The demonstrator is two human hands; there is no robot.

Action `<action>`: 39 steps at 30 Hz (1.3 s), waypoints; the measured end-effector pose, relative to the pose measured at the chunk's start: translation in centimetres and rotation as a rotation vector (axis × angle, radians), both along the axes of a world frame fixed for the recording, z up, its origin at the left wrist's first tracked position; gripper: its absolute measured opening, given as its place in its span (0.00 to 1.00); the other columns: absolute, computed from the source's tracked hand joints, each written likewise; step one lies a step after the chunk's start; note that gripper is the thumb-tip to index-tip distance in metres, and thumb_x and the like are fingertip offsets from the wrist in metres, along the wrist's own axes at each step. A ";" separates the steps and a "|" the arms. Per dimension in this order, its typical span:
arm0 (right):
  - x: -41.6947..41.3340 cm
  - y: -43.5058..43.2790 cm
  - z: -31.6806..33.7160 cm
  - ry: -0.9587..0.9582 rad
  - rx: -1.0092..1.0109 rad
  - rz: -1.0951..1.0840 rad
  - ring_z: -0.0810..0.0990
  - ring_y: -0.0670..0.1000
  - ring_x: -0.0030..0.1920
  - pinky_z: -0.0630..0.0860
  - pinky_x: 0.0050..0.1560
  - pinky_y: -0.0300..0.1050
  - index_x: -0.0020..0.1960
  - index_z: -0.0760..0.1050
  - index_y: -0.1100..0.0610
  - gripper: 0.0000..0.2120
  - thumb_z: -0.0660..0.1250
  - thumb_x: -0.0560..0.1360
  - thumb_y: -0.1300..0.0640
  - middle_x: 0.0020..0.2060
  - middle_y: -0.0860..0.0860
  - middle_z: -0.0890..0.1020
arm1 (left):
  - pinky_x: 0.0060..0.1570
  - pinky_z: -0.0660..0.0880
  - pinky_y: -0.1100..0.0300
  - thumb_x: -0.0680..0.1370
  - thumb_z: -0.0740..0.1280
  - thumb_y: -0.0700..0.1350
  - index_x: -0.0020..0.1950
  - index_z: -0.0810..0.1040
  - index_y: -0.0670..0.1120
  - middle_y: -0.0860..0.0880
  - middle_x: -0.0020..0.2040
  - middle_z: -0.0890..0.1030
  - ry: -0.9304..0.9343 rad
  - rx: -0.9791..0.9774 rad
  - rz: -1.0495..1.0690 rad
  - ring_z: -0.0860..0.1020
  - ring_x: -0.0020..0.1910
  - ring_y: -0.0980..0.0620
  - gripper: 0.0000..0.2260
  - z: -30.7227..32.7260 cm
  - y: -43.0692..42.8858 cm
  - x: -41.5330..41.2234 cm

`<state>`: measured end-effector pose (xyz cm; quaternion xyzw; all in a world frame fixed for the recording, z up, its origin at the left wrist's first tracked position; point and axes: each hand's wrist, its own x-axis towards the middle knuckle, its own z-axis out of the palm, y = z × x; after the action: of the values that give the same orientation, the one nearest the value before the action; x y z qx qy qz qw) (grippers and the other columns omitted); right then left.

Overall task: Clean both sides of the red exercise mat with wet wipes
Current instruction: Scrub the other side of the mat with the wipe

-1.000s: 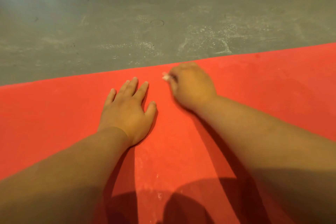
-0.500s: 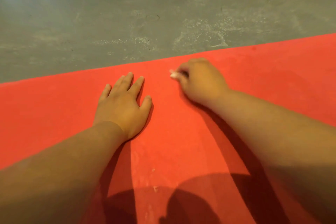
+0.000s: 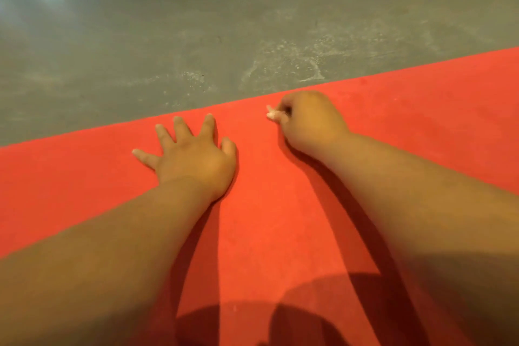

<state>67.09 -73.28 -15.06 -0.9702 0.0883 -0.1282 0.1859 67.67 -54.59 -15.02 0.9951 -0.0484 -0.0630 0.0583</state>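
hands down on the red exercise mat (image 3: 266, 233)

presses palm-down on the mat with the left hand (image 3: 193, 160), fingers (image 3: 209, 125) straight and spread, holding nothing. just to the right, close to the mat's far edge, grips a small wad of wet wipe (image 3: 271, 114) in the curled right hand (image 3: 311, 121), white tip poking out on the left side of the fist, fist down on the mat. beyond the far edge, grey floor (image 3: 196, 22) with pale smears toward the right.
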 end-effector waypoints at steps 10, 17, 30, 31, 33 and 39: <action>1.1 0.5 -0.4 -0.022 0.009 -0.044 0.79 0.60 0.48 0.70 0.43 0.47 0.47 0.80 0.57 0.08 0.64 0.76 0.54 0.46 0.58 0.83 | 0.75 0.44 0.48 0.73 0.43 0.58 0.77 0.52 0.60 0.58 0.78 0.49 -0.067 -0.086 -0.427 0.47 0.77 0.58 0.30 -0.2 0.0 1.4; 0.6 -11.0 1.2 0.104 -0.121 -0.438 0.79 0.63 0.53 0.74 0.52 0.50 0.52 0.80 0.62 0.12 0.66 0.76 0.54 0.52 0.64 0.81 | 0.75 0.44 0.48 0.81 0.49 0.58 0.77 0.53 0.61 0.59 0.79 0.50 -0.093 -0.077 -0.423 0.47 0.77 0.58 0.24 -0.3 0.2 1.5; 1.9 -6.9 0.8 0.063 -0.051 -0.191 0.79 0.60 0.51 0.74 0.49 0.47 0.51 0.80 0.56 0.11 0.65 0.76 0.50 0.49 0.58 0.83 | 0.75 0.44 0.46 0.79 0.47 0.60 0.76 0.51 0.64 0.59 0.79 0.49 -0.087 -0.073 -0.433 0.46 0.77 0.57 0.25 -0.4 0.2 1.6; 1.7 -9.4 1.2 0.086 -0.077 -0.316 0.79 0.60 0.53 0.74 0.52 0.47 0.52 0.80 0.57 0.10 0.66 0.76 0.52 0.51 0.59 0.82 | 0.75 0.43 0.46 0.79 0.47 0.60 0.76 0.51 0.64 0.59 0.79 0.49 -0.089 -0.076 -0.432 0.46 0.77 0.57 0.25 -0.4 0.2 1.7; 1.1 -13.0 1.3 0.106 -0.117 -0.530 0.78 0.63 0.54 0.74 0.54 0.50 0.51 0.79 0.60 0.09 0.65 0.76 0.57 0.52 0.62 0.81 | 0.75 0.43 0.46 0.79 0.47 0.60 0.76 0.51 0.64 0.59 0.79 0.49 -0.094 -0.077 -0.433 0.46 0.77 0.57 0.24 -0.5 0.2 1.7; 0.7 -5.2 -0.3 -0.060 -0.007 -0.260 0.79 0.60 0.49 0.73 0.47 0.47 0.48 0.80 0.57 0.08 0.64 0.76 0.56 0.47 0.59 0.83 | 0.75 0.44 0.46 0.78 0.47 0.61 0.76 0.51 0.64 0.59 0.79 0.49 -0.094 -0.074 -0.440 0.46 0.77 0.57 0.25 -0.6 0.2 1.9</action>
<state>67.82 -78.50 -15.40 -0.9469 0.2074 -0.1804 0.1667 69.61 -54.35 -15.64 0.9597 -0.2691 -0.0258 0.0771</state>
